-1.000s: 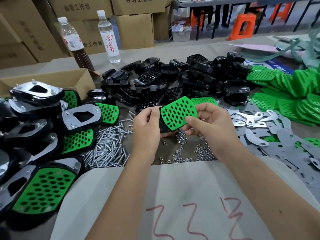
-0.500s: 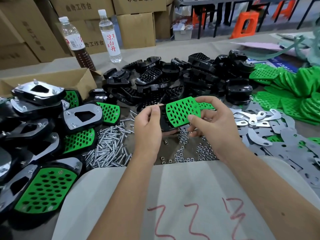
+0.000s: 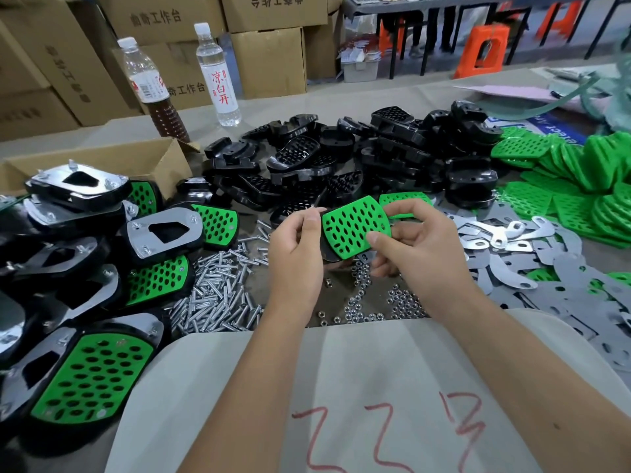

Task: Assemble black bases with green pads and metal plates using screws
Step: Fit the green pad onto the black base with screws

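- The step looked like seating the green pad (image 3: 355, 225) on a black base (image 3: 327, 251) held above the nuts (image 3: 368, 302); squaring edges and holes before pressing would have suited it.
- The left hand (image 3: 296, 249) gripped the pair's left edge, fingers curled.
- The right hand (image 3: 415, 244) pinched the pad's right side, thumb on top.
- Beyond lay the screws (image 3: 218, 295), metal plates (image 3: 532, 247) and spare bases on the surface (image 3: 341, 100).
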{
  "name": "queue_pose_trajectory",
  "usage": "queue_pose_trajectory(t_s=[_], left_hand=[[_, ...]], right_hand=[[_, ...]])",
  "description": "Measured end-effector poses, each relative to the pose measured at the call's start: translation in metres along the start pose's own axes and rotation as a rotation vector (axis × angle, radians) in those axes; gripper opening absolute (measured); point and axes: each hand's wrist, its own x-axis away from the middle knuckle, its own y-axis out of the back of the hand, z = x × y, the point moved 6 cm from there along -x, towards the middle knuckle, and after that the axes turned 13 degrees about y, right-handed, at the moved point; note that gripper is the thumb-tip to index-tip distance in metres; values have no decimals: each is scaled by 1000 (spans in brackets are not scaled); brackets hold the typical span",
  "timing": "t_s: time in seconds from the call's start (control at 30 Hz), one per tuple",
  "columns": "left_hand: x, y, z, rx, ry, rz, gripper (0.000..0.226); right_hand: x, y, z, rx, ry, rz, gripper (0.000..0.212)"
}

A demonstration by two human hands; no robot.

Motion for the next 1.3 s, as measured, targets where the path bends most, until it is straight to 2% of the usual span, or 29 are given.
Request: queue_pose_trajectory(t_s=[0.1,0.23,0.33,0.53,0.67,0.73,0.8,0.87,1.07,1.3], left_hand=[[1,-3,0,-32,4,29,28],[3,-6,-3,-154,-73,27,38],[1,-3,-1,-78,-48,22,35],[1,-5,4,14,13,51,32],[1,-3,4,80,74,88,35],[1,-4,3,121,115,151,34],[3,-7,3,142,145,236,33],[6,-12,2,172,179,311,35],[3,-12,6,140,183,335,33],[3,-11,6,194,185,334,32]], right_hand=[[0,1,-1,19,-24,-14,28],[0,1,-2,30,-23,-25,25],[1,-1,-2,76,-27,1,23],[2,4,10,510,112,-97,34],[3,8,15,636,137,-149,45],[0,10,8,430,23,-84,46],[-1,6,1,57,-92,48,39],[-1,5,2,-184,-121,114,36],[-2,7,-2,-255,-144,142,28],[-4,5,5,-319,-123,221,28]])
